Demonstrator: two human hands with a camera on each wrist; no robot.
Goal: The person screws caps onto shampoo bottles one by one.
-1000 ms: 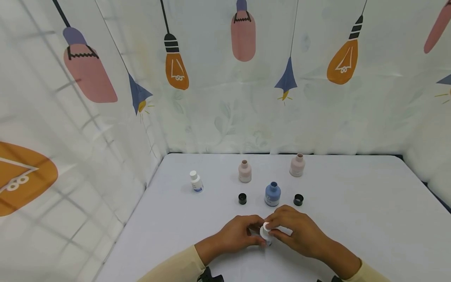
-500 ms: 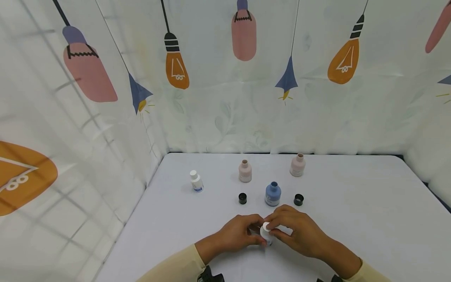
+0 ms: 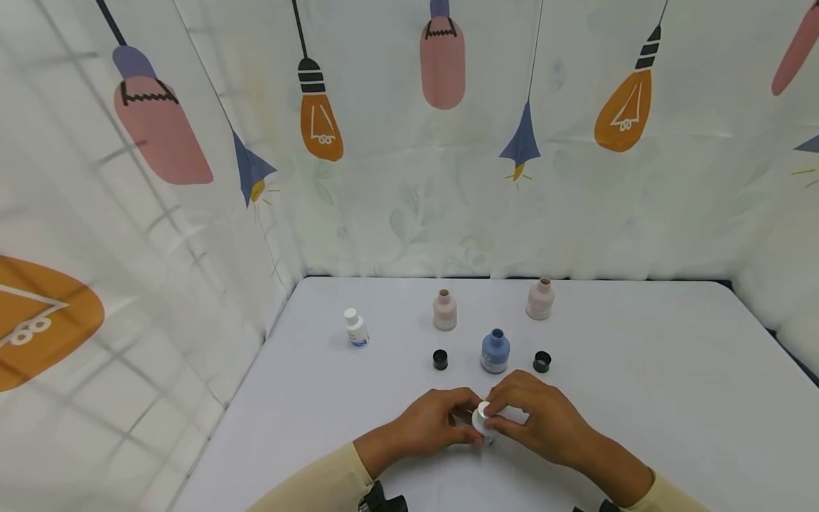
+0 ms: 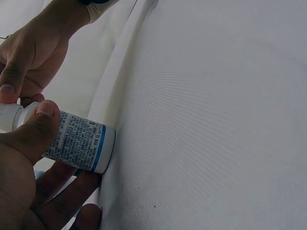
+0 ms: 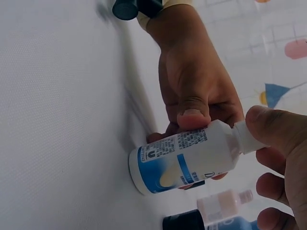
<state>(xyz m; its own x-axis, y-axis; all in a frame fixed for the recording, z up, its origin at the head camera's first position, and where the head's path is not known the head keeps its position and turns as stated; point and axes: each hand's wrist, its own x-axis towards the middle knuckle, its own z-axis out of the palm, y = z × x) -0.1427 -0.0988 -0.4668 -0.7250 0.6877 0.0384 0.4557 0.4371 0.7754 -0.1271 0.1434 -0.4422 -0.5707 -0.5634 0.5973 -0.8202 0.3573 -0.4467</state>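
A small white bottle with a blue-banded printed label stands near the front of the table. My left hand grips its body between thumb and fingers, low at the table surface. At the top, my right hand pinches the white cap between thumb and fingers. In the left wrist view the bottle's label shows dense small print, and part of the cap lies at the image edge. Just beyond my hands are an uncapped blue bottle and two black caps, one left and one right.
Further back stand two uncapped pale pink bottles, one at centre and one to the right. A capped white bottle stands at the left. The table has a white cover, with a lamp-patterned curtain behind it.
My right hand's fingers have shifted slightly at the cap, turning a little. My left hand and the white bottle have stayed in place, as have the other bottles and black caps.
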